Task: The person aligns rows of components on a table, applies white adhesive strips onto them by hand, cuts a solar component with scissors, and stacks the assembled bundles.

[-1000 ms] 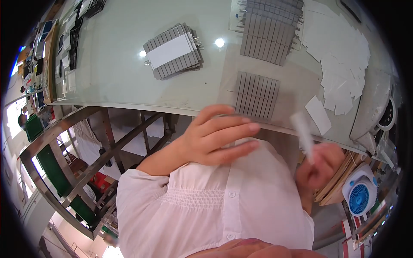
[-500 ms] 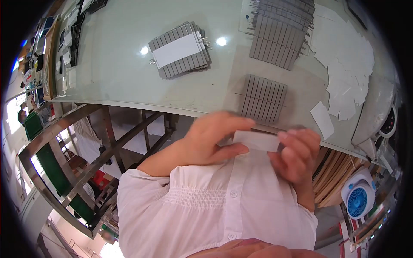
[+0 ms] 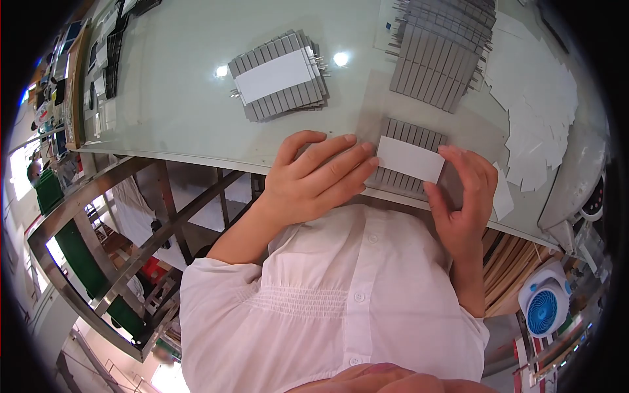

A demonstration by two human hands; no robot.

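Observation:
A white paper strip (image 3: 410, 159) lies across a grey slatted panel (image 3: 401, 181) at the table's front edge, leaving slats visible above and below it. My right hand (image 3: 466, 196) holds the right end of the strip, thumb at its lower corner and fingertips at its upper corner. My left hand (image 3: 321, 173) is stretched out flat, palm down, its fingertips at the strip's left end. Further left on the table is a stack of similar slatted panels (image 3: 262, 57), topped by another white strip (image 3: 274, 76).
A larger pile of slatted panels (image 3: 429, 75) fills the back right. Beside it spreads a heap of loose white strips (image 3: 534, 105), near a white machine (image 3: 573, 177). A blue and white fan (image 3: 544, 308) stands below the table at right; a metal frame (image 3: 141, 262) is at left.
Both hands have moved forward from in front of my chest to the table. The white strip they held has come down onto the slatted panel. The left fingers have straightened out.

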